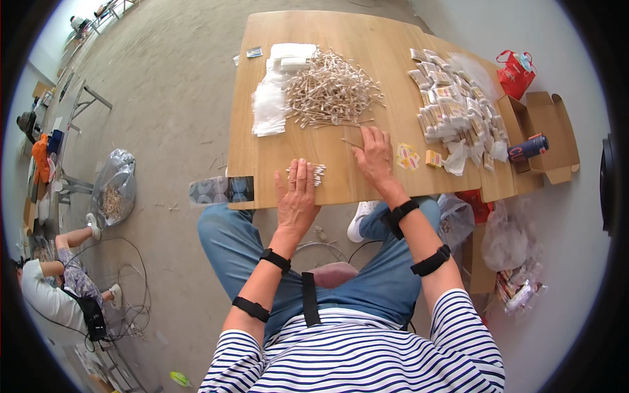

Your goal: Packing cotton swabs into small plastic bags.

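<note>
My left hand [299, 196] lies flat near the front edge of the table, its fingers stretched out over a small bundle of cotton swabs [319, 174]. White swab tips show beside its fingers. To the right, my right hand [376, 160] is bent over the tabletop with a single cotton swab [350, 142] between thumb and fingers. Its grip is partly hidden. A large loose heap of cotton swabs [334, 88] lies beyond both hands. Left of the heap are stacked clear plastic bags [269, 108]. Several yellow-and-white cards [407, 157] and a small yellow box [433, 158] lie right of my right hand.
Many filled small packs [452, 108] are piled on the wooden table's [282, 26] right side. Beyond its right edge are a cardboard box [553, 131], a dark blue can [528, 148] and a red bag [515, 75]. Another person [56, 301] sits far left near a plastic sack [114, 187].
</note>
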`<act>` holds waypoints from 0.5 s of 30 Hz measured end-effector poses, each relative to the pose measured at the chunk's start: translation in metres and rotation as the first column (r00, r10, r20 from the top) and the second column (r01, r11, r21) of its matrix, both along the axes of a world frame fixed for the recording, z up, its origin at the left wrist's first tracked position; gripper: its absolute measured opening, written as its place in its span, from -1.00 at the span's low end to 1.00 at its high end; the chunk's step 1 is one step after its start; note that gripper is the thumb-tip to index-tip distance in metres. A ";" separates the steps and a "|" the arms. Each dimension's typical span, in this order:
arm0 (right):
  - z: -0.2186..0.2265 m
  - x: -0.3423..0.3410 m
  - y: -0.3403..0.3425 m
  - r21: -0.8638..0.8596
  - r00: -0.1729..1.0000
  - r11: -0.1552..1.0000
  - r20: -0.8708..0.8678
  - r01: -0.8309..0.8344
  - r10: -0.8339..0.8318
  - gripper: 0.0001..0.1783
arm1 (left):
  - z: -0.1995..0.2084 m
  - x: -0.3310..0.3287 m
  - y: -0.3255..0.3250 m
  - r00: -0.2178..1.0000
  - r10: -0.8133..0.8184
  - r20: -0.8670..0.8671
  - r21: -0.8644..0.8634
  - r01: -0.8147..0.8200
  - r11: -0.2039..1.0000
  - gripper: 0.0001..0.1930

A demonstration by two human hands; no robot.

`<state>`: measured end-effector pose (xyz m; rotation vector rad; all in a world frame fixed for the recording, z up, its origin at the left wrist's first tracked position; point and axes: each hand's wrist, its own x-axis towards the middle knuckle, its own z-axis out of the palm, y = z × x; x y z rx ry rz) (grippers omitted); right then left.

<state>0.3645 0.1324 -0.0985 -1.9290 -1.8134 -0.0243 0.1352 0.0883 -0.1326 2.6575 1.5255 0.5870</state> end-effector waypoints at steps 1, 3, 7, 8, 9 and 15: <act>-0.007 0.004 -0.007 -0.042 0.999 0.999 0.040 0.025 -0.023 -0.18 | 0.000 0.003 0.000 0.999 0.022 -0.042 0.029 -0.021 0.999 -0.04; -0.013 0.003 -0.011 0.021 0.990 0.997 0.120 0.069 -0.071 -0.15 | -0.001 0.005 0.002 0.996 0.039 -0.086 0.068 -0.033 0.997 -0.01; -0.012 -0.004 -0.009 0.105 0.980 0.992 0.179 0.073 -0.091 -0.28 | 0.001 0.008 0.002 0.992 0.024 -0.122 0.111 -0.010 0.994 -0.01; -0.004 -0.011 -0.010 0.108 0.981 0.992 0.173 0.067 -0.085 -0.28 | 0.002 0.005 0.003 0.991 0.030 -0.127 0.088 -0.019 0.996 -0.01; 0.009 -0.018 -0.015 0.044 0.992 0.996 0.101 0.077 -0.081 -0.41 | 0.001 0.001 0.002 0.990 0.040 -0.132 0.089 -0.028 0.996 -0.01; -0.006 0.004 -0.007 -0.001 0.997 0.999 0.048 0.054 -0.054 -0.83 | 0.007 0.004 0.001 1.000 0.018 -0.012 0.017 -0.017 1.000 -0.06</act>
